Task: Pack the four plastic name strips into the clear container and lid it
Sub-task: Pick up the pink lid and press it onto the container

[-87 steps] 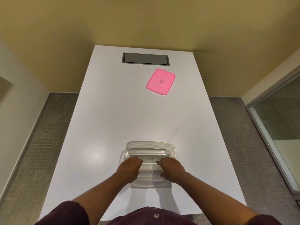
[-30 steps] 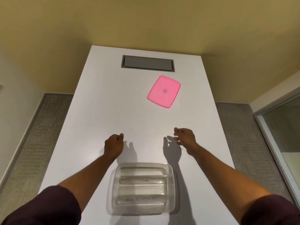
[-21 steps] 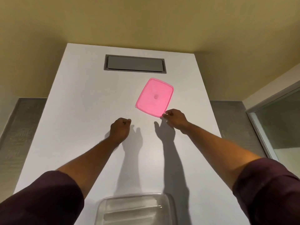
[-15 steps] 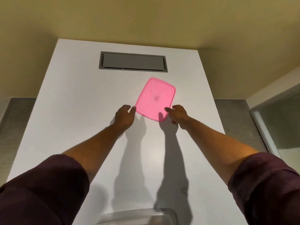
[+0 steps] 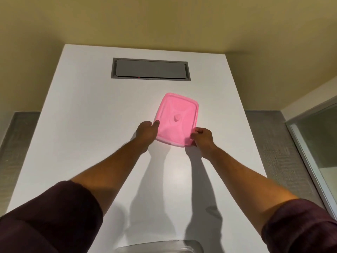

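A pink rectangular lid (image 5: pixel 177 119) with a small round knob in its middle lies far out on the white table (image 5: pixel 91 125). My left hand (image 5: pixel 146 132) grips its near left edge, thumb on top. My right hand (image 5: pixel 202 137) pinches its near right corner. Both arms are stretched forward. Only the far rim of the clear container (image 5: pixel 158 248) shows at the bottom edge of the view; the name strips inside it are out of sight.
A grey rectangular hatch (image 5: pixel 150 71) is set into the table near its far end. Yellow walls stand behind the table. Grey carpet runs along both sides, and a glass panel (image 5: pixel 319 143) stands at the right.
Both hands left the container and reached forward to the pink lid. They now close on its near edge, and the container has slid almost out of view at the bottom.
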Demonstrator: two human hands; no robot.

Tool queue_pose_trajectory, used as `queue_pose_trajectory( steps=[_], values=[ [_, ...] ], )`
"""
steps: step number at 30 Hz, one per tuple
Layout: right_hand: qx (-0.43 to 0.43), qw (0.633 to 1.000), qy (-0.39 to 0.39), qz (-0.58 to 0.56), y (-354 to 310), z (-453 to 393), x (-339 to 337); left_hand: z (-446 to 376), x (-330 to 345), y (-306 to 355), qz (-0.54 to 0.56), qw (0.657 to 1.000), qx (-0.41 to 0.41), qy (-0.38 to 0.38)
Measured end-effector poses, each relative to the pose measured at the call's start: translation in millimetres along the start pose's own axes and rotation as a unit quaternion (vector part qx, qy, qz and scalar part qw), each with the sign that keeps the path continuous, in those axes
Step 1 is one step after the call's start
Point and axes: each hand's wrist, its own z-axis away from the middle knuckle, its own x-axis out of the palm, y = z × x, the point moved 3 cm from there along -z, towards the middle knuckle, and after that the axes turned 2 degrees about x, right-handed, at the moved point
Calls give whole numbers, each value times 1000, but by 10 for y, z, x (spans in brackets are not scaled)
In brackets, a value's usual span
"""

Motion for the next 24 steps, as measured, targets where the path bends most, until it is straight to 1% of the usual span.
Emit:
queue_pose_trajectory(
  steps=[4, 6, 8, 11, 14, 16, 19, 20, 22, 24],
  values=[
    [32, 998, -31, -48, 26, 328, -55, 308, -174, 5, 37, 997, -29, -63],
    [35, 995, -44, -79, -7, 549, -71, 509, -271, -37, 20, 996, -38, -73],
    [17, 995, -60, -80, -71, 794, -103, 755, -362, -73, 11, 996, -44, -73],
    [9, 994, -70, -81, -148, 1129, -164, 1123, -457, -89, 35, 996, -12, -83],
    [35, 986, -83, -137, -178, 1478, -224, 1533, -575, -123, 55, 995, 39, -74],
    [66, 973, -123, -184, -191, 1734, -231, 1751, -661, -157, 49, 995, 77, -50],
    [142, 950, -191, -200, -132, 2172, -247, 2049, -827, -249, 73, 994, 78, -17],
    [175, 937, -220, -207, -92, 2311, -248, 2132, -880, -272, 83, 994, 75, -13],
    [228, 899, -302, -222, 11, 2569, -236, 2268, -978, -295, 94, 992, 85, -10],
    [240, 870, -379, -203, 117, 2841, -225, 2421, -1082, -310, 105, 988, 112, -2]
  ],
)
